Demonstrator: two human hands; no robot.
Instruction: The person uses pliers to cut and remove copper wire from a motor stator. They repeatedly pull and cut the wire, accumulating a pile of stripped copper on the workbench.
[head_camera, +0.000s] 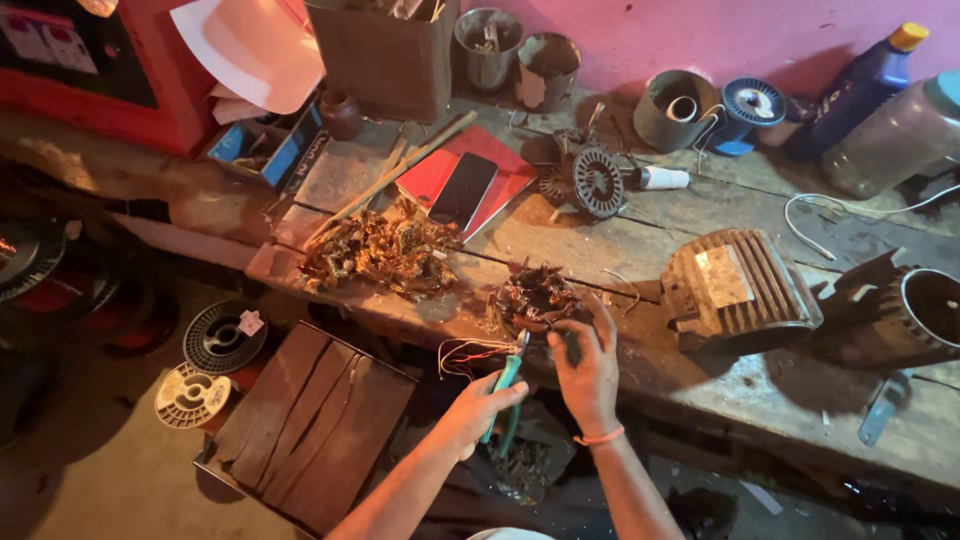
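My left hand (478, 408) grips green-handled cutters (507, 380), their jaws pointing up at a round motor stator (536, 298) wound with dark copper wire at the bench's front edge. My right hand (590, 372), with an orange band on the wrist, holds the stator's near side with its fingers against the windings. Thin red and pale lead wires (470, 353) trail from the stator to the left, just over the left hand.
A pile of stripped copper wire (385, 252) lies left of the stator. A ribbed motor housing (735, 285) sits to its right, a phone on a red book (465, 185) behind. Cans, spools and bottles line the pink wall. A wooden board (315, 420) and reels sit on the floor.
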